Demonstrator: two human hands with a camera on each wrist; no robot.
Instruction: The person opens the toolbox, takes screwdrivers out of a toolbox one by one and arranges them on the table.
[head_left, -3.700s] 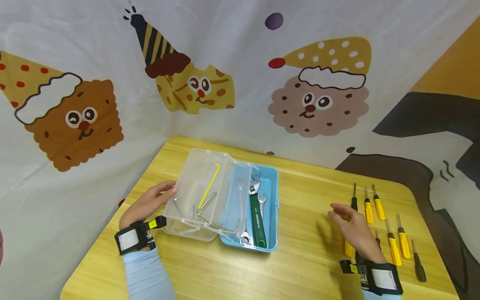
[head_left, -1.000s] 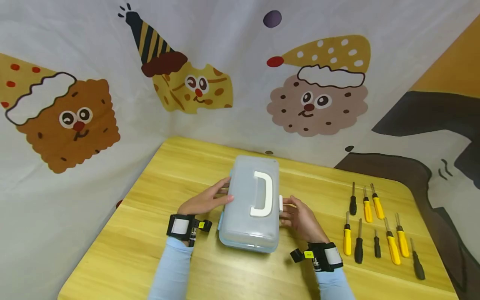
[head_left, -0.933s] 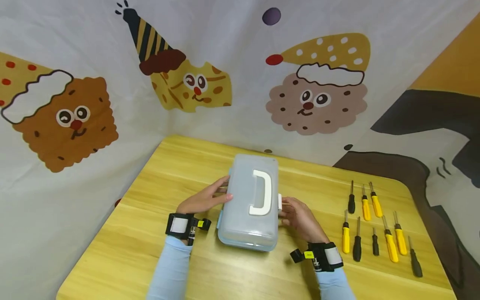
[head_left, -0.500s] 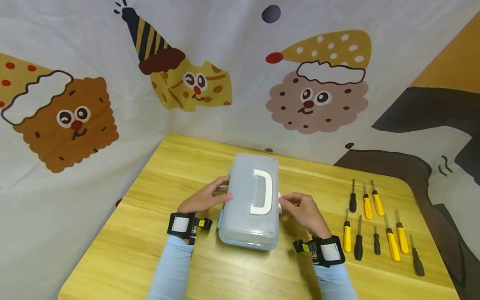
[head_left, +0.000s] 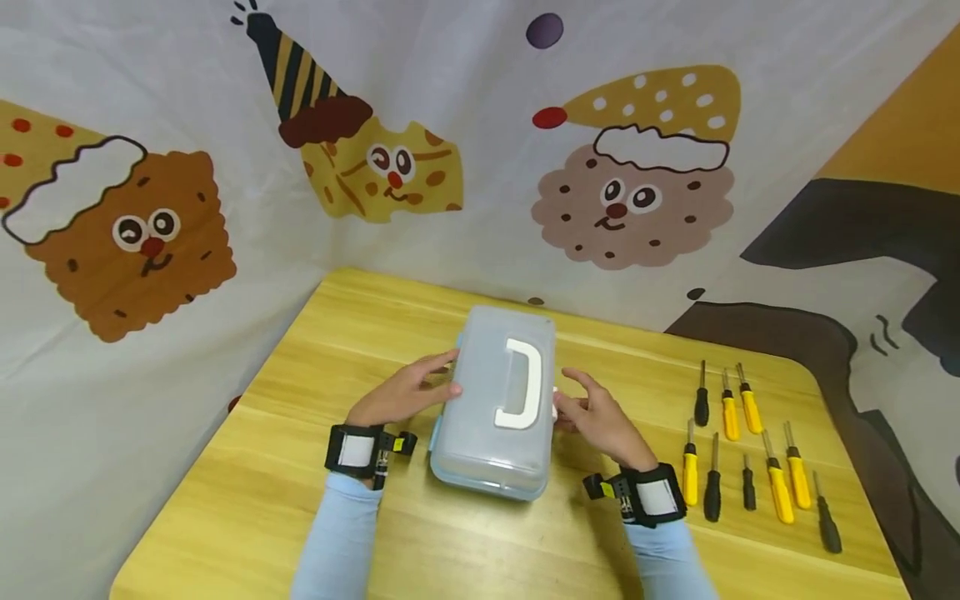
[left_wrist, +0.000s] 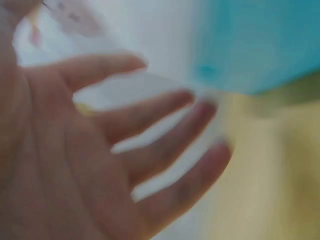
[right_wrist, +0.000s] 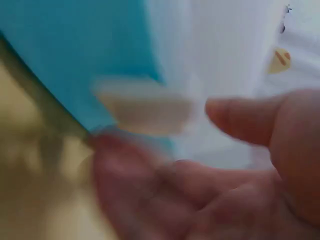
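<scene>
A toolbox (head_left: 480, 450) with a blue base, a cloudy see-through lid and a white carry handle (head_left: 534, 383) stands closed on the wooden table. My left hand (head_left: 397, 393) is at its left side, fingers spread and nearly straight, thumb by the lid's edge. On the opposite side my right hand (head_left: 606, 421) is at the white latch (right_wrist: 147, 107). In the right wrist view the thumb (right_wrist: 245, 117) stands apart from the latch, while the other fingers bend loosely below it. The box's contents are hidden under the lid.
Several screwdrivers with yellow handles (head_left: 780, 492) and black handles (head_left: 712, 496) lie in loose rows on the table's (head_left: 300, 367) right side. A cartoon-printed cloth (head_left: 480, 258) hangs behind the table.
The toolbox, earlier open with hex keys and wrenches showing, is now closed. My right hand came from beside the screwdrivers to the latch; its thumb has since drawn off it.
</scene>
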